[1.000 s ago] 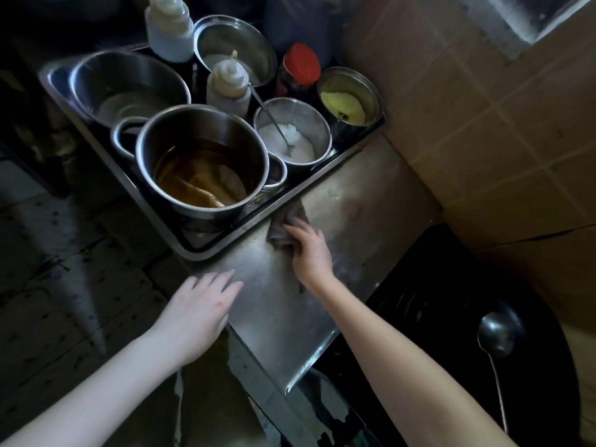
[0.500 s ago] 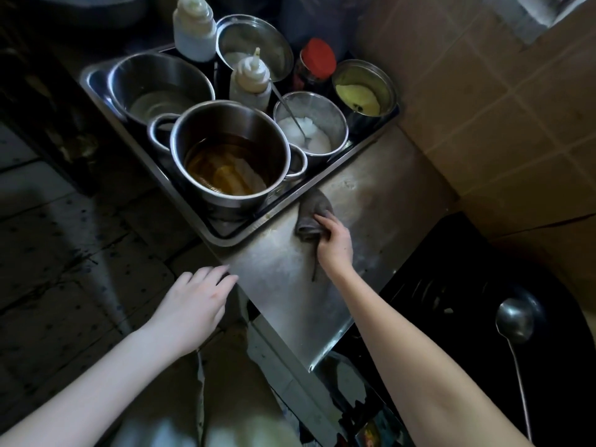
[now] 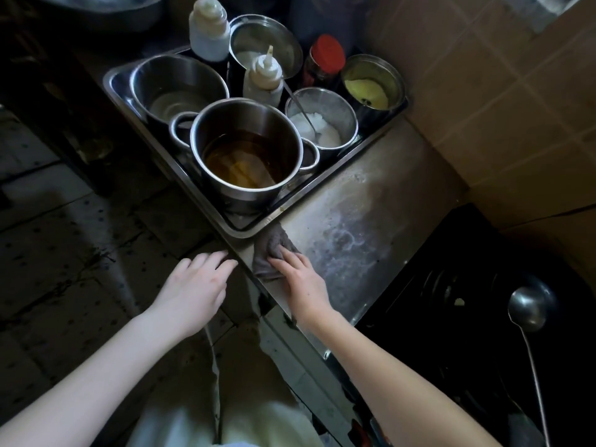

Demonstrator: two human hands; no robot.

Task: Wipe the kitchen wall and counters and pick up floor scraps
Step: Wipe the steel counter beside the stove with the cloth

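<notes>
My right hand presses a grey cloth flat on the steel counter, at its near left corner just below the metal tray. The counter's surface shows wet, streaky smears. My left hand hovers open beside the counter's left edge, fingers spread and pointing toward the cloth, holding nothing. The brown tiled wall rises behind the counter on the right.
The tray holds a big pot of brown liquid, an empty pot, a bowl of white paste with a spoon, a yellow-filled tin, two squeeze bottles and a red-lidded jar. A ladle rests on the black stove. Dirty floor tiles lie left.
My right hand has slid the cloth toward me and leftward along the tray's edge to the counter corner. My left hand has moved closer to the counter edge.
</notes>
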